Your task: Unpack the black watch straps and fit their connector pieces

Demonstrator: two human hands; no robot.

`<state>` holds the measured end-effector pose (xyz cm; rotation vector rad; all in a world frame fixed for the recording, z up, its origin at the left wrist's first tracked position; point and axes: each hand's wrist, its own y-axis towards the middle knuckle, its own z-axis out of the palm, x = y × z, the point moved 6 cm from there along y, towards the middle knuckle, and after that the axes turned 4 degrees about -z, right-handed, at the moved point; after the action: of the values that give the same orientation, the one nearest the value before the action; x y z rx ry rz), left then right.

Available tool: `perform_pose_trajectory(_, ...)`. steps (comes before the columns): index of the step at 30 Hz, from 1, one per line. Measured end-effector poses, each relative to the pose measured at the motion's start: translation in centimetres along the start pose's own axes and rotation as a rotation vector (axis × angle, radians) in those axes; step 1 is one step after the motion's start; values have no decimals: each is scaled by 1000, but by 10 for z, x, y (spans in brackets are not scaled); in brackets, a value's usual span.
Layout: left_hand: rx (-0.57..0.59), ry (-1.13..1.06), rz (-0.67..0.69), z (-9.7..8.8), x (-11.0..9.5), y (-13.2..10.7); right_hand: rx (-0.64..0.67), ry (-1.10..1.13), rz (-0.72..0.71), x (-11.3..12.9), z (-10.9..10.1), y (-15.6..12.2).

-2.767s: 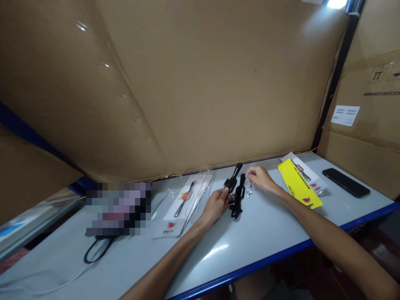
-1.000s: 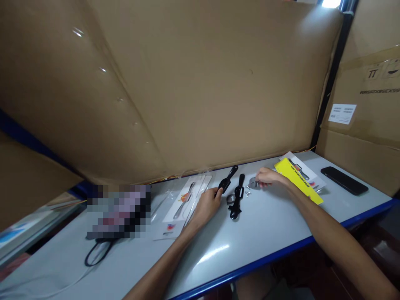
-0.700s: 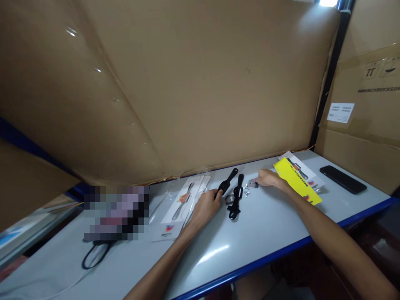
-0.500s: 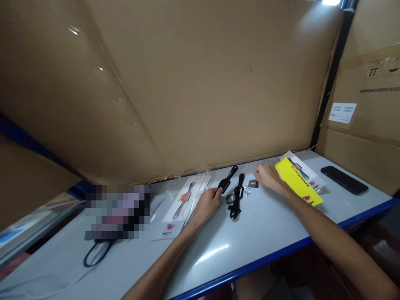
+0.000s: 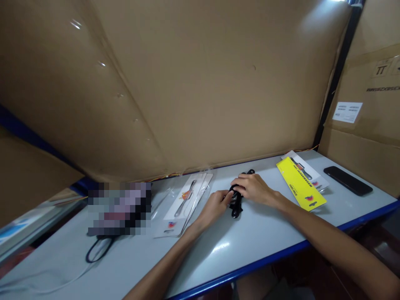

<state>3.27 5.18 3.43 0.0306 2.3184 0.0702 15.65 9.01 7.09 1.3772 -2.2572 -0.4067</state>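
Hands are now brought together at mid-counter (image 5: pixel 265 233): the right hand (image 5: pixel 254 189), moved in from the small metal parts, and the left hand (image 5: pixel 215 205) both appear closed on the black tool (image 5: pixel 236 205).

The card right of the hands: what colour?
Bright yellow card with dark print, clearest in the head view.

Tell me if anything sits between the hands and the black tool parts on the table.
Nothing visible does. The left hand and the right hand both already touch the black tool parts on the table; the yellow card lies off to the right.
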Motion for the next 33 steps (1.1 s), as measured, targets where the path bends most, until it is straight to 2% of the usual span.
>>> perform_pose_trajectory(7,5,-84,-32,-3,1,0,7,-53,-25,3,-6,-1)
perform_pose_trajectory(9,-8,-125,-61,-3,3,2,-30,-27,-9,1,-11,0)
perform_pose_trajectory(12,-36,-143,-123,-5,12,6,-165,-2,107,-13,-27,1)
perform_pose_trajectory(15,-103,0,-148,-10,19,8,-237,-62,345,-40,-43,-1)
perform_pose_trajectory(18,-179,268,-158,-19,20,6,-93,-174,571,-66,-46,-7)
perform_pose_trajectory(20,-202,429,-196,-24,19,3,39,-241,654,-78,-43,-11)
perform_pose_trajectory(25,-162,565,-274,-26,15,-2,221,-308,734,-89,-32,-19)
perform_pose_trajectory(30,-137,604,-286,-24,15,-3,314,-295,775,-85,-27,-22)
perform_pose_trajectory(33,-135,623,-282,-24,14,-3,310,-313,768,-83,-35,-23)
